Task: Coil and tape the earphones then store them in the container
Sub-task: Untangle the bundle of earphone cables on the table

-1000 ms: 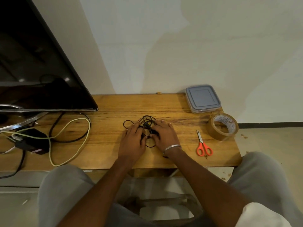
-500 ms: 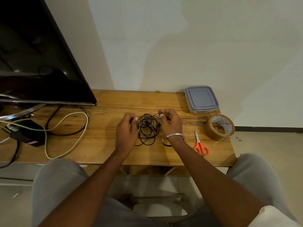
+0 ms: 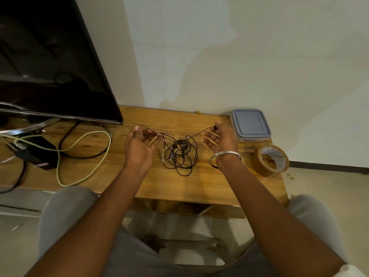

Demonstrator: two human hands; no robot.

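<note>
1. Head view: both hands are raised over the wooden worktop (image 3: 179,188), held apart, with the earphones (image 3: 180,154) strung between them.
2. The left hand (image 3: 139,145) has its fingers curled inward and pinches a thin strand of the earphone cord near its fingertips. The strand loops up past the thumb.
3. The right hand (image 3: 220,139) pinches a dark earbud end between thumb and forefinger. Its other fingers lie loosely stretched toward the left hand. A silver bangle (image 3: 225,154) circles its wrist.
4. Taut strands run from each hand down to a loose tangle of cord in the gap between the hands, slightly nearer the person than the fingertips. I cannot tell whether the tangle rests on the worktop or hangs just above it.
5. The grey container (image 3: 250,124), lid on, sits just beyond the right hand on its outer side, at the far corner of the worktop.
6. A brown tape roll (image 3: 273,159) sits on the worktop to the outer side of the right wrist, nearer the person than the container.
7. To the outer side of the left hand lie a looped pale cable (image 3: 95,156) and a small black box (image 3: 38,156). A dark screen (image 3: 50,66) stands beyond them.
</note>
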